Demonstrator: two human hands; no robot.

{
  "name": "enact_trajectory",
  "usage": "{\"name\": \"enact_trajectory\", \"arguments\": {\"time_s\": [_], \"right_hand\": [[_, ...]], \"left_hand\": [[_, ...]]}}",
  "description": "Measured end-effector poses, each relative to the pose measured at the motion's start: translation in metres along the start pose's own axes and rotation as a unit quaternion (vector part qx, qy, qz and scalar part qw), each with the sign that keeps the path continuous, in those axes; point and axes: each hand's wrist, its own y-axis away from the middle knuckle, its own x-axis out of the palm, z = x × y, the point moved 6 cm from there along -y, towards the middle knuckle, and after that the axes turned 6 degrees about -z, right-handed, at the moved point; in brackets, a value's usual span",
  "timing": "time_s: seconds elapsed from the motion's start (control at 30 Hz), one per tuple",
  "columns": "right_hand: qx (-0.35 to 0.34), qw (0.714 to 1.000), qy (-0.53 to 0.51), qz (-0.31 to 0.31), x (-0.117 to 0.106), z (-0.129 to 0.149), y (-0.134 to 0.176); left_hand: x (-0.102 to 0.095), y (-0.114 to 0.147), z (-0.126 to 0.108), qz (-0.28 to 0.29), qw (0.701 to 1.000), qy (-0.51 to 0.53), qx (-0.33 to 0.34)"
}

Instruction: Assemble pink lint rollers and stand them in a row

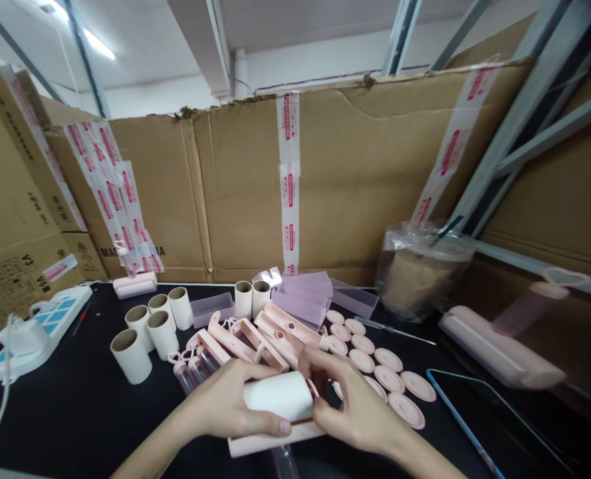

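My left hand [225, 399] is closed around a white lint roll [279, 395], thumb along its near side. The roll lies in a long pink lint roller housing [255, 443]; a clear handle tube [286, 462] shows below it. At the roll's right end my right hand [348, 398] pinches a thin pink cap [313, 387], mostly hidden by the fingers. Just beyond the hands, pink housing parts [275, 336] lie heaped. Several round pink caps [389, 379] are spread to the right. Clear tubes with pink loops [188, 372] rest by my left wrist.
Several white rolls [131, 359] stand upright at left, with two more rolls [244, 301] at the back. Purplish plastic sheets [302, 299], a screwdriver [399, 330], a blue-edged tablet [462, 419], a power strip [40, 332] and finished lint rollers [504, 346] surround the work area.
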Motion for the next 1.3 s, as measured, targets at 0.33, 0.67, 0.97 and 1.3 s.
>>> {"name": "enact_trajectory", "arguments": {"time_s": [0.33,0.67,0.97,1.3], "right_hand": [[-0.045,0.998,0.043,-0.015,-0.004,0.007,0.004],[-0.055,0.997,0.023,-0.044,-0.007,0.008,0.004],[-0.061,0.996,-0.027,-0.056,-0.009,0.004,0.004],[-0.059,0.997,-0.002,-0.047,-0.014,0.010,0.004]], "left_hand": [[-0.001,0.004,-0.008,-0.017,1.000,0.000,0.015],[-0.005,0.005,-0.015,-0.061,0.997,0.012,0.055],[-0.007,0.009,-0.030,-0.119,0.987,-0.001,0.108],[-0.006,0.013,-0.033,-0.124,0.985,0.020,0.122]]}}
